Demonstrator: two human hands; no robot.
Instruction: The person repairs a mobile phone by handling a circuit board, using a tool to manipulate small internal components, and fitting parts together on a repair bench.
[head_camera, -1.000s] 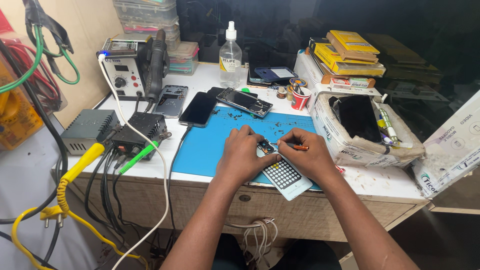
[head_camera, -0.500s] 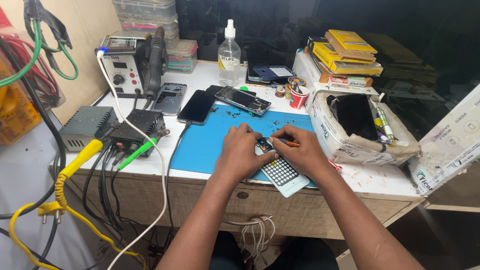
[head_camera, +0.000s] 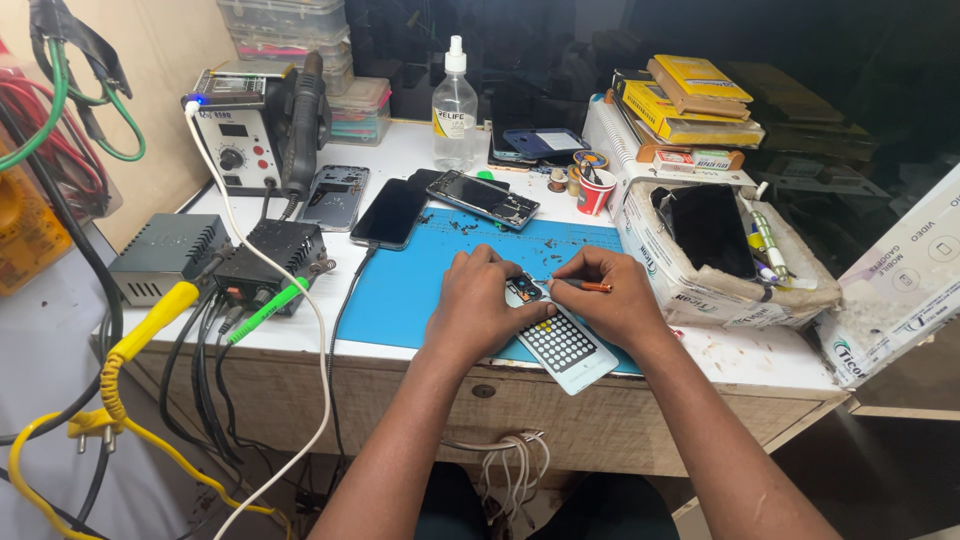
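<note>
We sit at a white-topped wooden workbench (head_camera: 300, 345) with a drawer (head_camera: 520, 400) under its front edge. A beige wall (head_camera: 150, 60) rises at its left edge; beyond its far edge we see only darkness.

Single head view — looks steeply down, near, onto workbench (head_camera: 300, 340) front edge.

Brightness: your surface (head_camera: 300, 340) is evenly and brightly lit; the blue mat (head_camera: 420, 275) shows clear colour
Source: light falls from above and in front of you; no lamp is in view
Shadows: soft and short under your hands (head_camera: 480, 305); nothing harsh
Background: the far top right sinks into near black; detail there is lost
Glare: mild sheen on the dark phone screen (head_camera: 390, 212)
Sharpness: centre crisp; slight wide-angle bending at the edges
</note>
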